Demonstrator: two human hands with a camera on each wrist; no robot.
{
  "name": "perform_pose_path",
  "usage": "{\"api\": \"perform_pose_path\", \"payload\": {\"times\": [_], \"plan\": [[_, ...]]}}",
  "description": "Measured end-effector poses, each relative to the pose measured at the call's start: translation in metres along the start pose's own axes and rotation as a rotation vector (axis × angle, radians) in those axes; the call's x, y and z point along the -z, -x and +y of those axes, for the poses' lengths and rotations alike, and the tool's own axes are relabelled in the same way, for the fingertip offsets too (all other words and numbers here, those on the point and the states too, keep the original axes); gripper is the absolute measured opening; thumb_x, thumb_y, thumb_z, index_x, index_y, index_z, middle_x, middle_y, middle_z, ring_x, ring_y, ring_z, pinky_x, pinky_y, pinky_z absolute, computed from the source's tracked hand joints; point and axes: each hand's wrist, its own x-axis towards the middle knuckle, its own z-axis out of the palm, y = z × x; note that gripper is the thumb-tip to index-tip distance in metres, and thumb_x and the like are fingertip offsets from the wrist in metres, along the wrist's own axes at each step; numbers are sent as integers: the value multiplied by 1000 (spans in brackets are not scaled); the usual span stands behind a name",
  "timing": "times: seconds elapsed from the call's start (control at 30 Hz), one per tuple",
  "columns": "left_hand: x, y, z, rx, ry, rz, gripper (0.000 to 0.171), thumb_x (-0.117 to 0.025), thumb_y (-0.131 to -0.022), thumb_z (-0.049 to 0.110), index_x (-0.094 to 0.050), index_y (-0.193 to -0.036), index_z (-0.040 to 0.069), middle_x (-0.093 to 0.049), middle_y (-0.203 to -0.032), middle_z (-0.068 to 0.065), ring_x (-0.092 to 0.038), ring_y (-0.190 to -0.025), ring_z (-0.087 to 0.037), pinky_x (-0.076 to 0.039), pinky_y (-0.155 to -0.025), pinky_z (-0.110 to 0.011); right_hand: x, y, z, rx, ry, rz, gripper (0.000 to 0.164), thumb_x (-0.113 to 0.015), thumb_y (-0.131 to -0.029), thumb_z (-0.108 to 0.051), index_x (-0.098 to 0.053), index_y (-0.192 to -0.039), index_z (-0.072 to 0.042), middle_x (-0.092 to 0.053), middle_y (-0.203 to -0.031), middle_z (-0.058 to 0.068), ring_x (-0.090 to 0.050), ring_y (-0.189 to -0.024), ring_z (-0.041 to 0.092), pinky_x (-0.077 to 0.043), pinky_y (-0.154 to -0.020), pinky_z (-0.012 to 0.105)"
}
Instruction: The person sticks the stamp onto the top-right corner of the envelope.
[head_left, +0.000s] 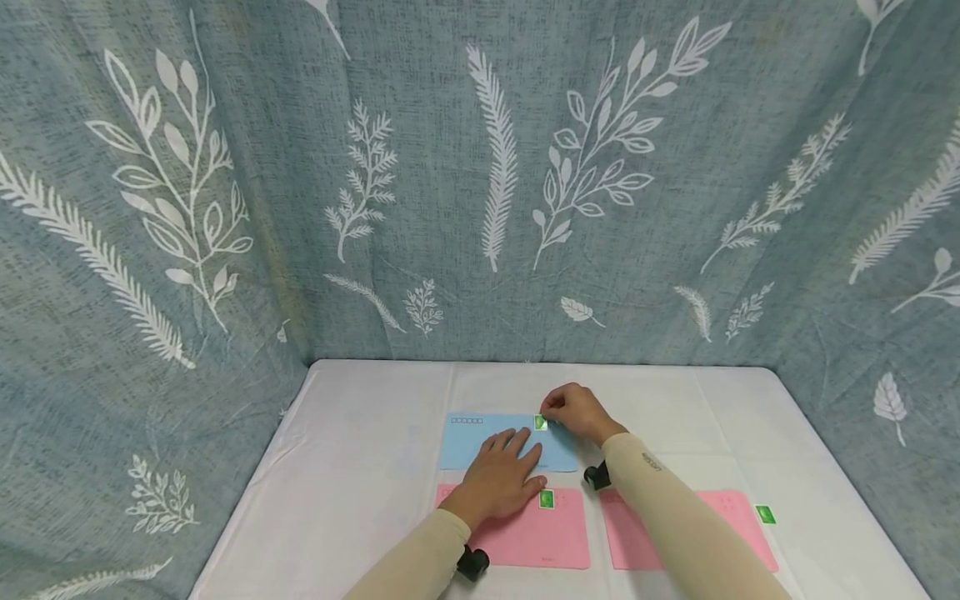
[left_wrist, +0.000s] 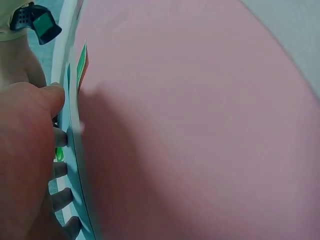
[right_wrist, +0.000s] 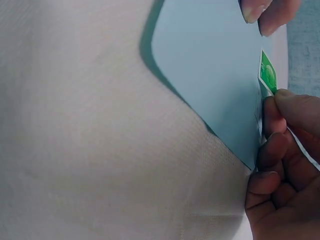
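Note:
A blue envelope [head_left: 468, 450] with a row of small boxes at its top left lies flat on the white table. My right hand [head_left: 577, 413] pinches a small green postage stamp [head_left: 540, 422] between thumb and index finger at the envelope's upper right corner. In the right wrist view the stamp [right_wrist: 268, 71] stands tilted up from the paper, its lower corner between the fingertips. My left hand [head_left: 498, 475] rests with spread fingers on the blue envelope's lower part, its palm over a pink envelope [head_left: 536, 546] below.
Another green stamp [head_left: 547, 499] is at the near pink envelope's upper right. A second pink envelope [head_left: 727, 517] lies to the right, partly under my right forearm, with a stamp [head_left: 766, 514] overhanging its right edge. A patterned curtain [head_left: 435, 183] hangs behind the table [head_left: 360, 442].

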Motion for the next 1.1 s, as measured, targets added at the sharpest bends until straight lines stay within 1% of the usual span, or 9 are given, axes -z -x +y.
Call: {"api": "perform_pose_path", "payload": {"times": [0.23,0.33,0.43,0.7,0.93,1.1], "plan": [[3,0,2,7,8,-12,62,-44,-114,57,-49,-165,22,-30,-177,-2,-34,-157,-33,-31,-124,-53,0,0,-2,4,13,0,12,-77,-102,-12,-81,-91,-12,-71,-82,-4,-62,-78,14,-55,-81,38],[5,-1,3,15,9,-25,62,-44,-114,57,-48,-166,22,-31,-177,0,-33,-158,-33,-31,-124,-53,0,-1,-1,16,16,6,12,-77,-101,-12,-81,-90,-12,-71,-82,-5,-62,-78,14,-55,-81,38],[3,-2,3,11,2,-24,62,-42,-115,57,-47,-166,22,-32,-176,0,-33,-158,-33,-31,-123,-54,-1,-1,-1,19,17,11,12,-77,-101,-11,-81,-90,-12,-71,-81,-5,-62,-78,14,-54,-81,39],[2,-3,0,-3,-4,-36,62,-37,-115,58,-46,-166,23,-31,-176,1,-34,-157,-33,-33,-122,-55,-3,2,-1,-3,-17,13,11,-78,-101,-12,-80,-91,-13,-72,-85,-4,-63,-82,14,-54,-86,42],[5,-3,1,-10,-19,-22,60,-40,-115,56,-50,-164,22,-35,-174,0,-37,-155,-34,-36,-120,-54,-3,3,0,0,-30,8,11,-79,-100,-11,-79,-90,-15,-71,-85,-4,-62,-82,16,-54,-86,43],[6,-3,1,-10,-15,-27,61,-40,-115,56,-49,-164,20,-35,-175,-1,-37,-156,-35,-35,-121,-55,-3,3,0,18,-30,1,10,-79,-99,-7,-79,-92,-14,-70,-85,-4,-62,-81,16,-53,-86,43]]}}
